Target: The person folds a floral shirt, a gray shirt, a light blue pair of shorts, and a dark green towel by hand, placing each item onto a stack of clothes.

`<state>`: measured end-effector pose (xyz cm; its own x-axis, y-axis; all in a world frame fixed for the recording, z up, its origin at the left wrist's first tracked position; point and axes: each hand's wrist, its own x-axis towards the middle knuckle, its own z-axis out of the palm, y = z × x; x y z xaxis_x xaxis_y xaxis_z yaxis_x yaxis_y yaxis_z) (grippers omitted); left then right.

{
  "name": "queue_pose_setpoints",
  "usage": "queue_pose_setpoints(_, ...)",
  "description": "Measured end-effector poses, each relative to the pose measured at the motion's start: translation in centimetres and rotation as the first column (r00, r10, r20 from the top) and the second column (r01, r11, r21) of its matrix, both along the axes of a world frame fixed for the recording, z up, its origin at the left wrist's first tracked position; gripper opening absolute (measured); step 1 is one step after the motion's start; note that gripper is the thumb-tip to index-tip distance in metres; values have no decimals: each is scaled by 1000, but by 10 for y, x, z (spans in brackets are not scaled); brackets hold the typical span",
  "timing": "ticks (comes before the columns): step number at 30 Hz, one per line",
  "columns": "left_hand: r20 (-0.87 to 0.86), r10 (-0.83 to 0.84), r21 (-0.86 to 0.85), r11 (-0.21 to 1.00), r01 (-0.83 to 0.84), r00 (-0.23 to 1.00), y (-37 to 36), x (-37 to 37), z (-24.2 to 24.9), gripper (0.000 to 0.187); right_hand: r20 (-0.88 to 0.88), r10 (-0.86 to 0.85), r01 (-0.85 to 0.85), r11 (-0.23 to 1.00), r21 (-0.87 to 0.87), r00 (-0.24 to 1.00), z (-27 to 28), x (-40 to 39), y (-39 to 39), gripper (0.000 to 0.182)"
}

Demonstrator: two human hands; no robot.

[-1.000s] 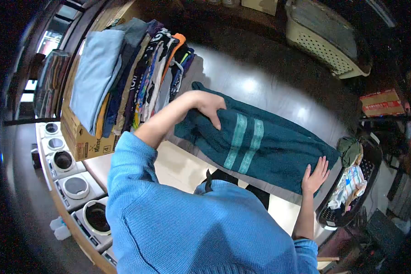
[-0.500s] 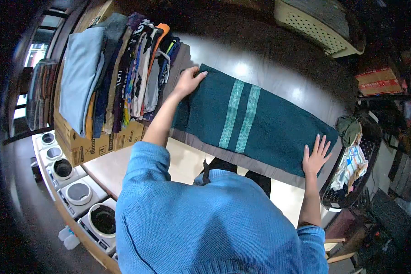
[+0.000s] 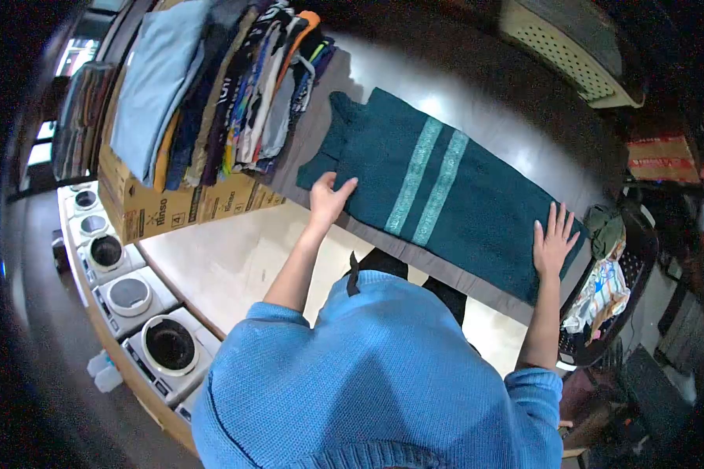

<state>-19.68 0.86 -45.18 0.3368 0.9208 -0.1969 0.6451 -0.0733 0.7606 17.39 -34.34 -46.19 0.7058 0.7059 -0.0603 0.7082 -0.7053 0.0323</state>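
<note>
A dark green folded garment (image 3: 493,207) with two pale green patterned bands lies flat on the table in front of me. Its left end shows a folded-over flap with an uneven outline. My left hand (image 3: 328,202) rests on the near edge at that end, thumb apart from the fingers and partly curled fingers on the cloth. At the opposite end, my right hand (image 3: 552,244) lies flat on the fabric, fingers spread.
Folded clothes (image 3: 235,94) stand in a row on a cardboard box (image 3: 152,211) to the left. A dark basket (image 3: 641,258) with clothes sits at the right; a pale perforated basket (image 3: 559,51) is at the back. Round-lidded machines (image 3: 170,344) line the lower left.
My left hand has moved from the garment's far left corner to its near left edge. My right hand stays spread on the right end. The view has shifted slightly.
</note>
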Motion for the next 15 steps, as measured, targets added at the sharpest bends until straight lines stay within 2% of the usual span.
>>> queue_pose_setpoints(2,34,-7,-72,997,9,999,3,-10,-5,45,39,-17,19,999,-45,999,-2,-2,-2,61)
queue_pose_setpoints(3,56,-8,-108,994,14,998,3,-1,16,42,64,-18,19,1000,-9,998,0,-5,-3,61)
queue_pose_setpoints(4,89,-33,-5,999,33,996,3,3,22,32,89,-19,16,999,29,996,1,-8,-5,61)
queue_pose_setpoints(6,-51,-136,239,960,144,989,7,9,43,32,102,6,-13,998,69,995,3,-16,-9,60)
queue_pose_setpoints(8,-195,-185,404,880,250,963,12,5,43,32,22,18,-19,999,40,1000,0,-22,-17,60)
queue_pose_setpoints(11,-399,-110,395,875,279,910,13,-4,9,35,-20,17,-16,999,42,1000,2,-23,-16,59)
queue_pose_setpoints(12,-381,-102,256,943,211,919,13,-4,12,41,-25,16,-15,999,48,1000,1,-24,-16,59)
queue_pose_setpoints(15,-304,76,530,842,102,950,6,9,11,46,-27,22,-20,997,70,999,3,-23,-17,59)
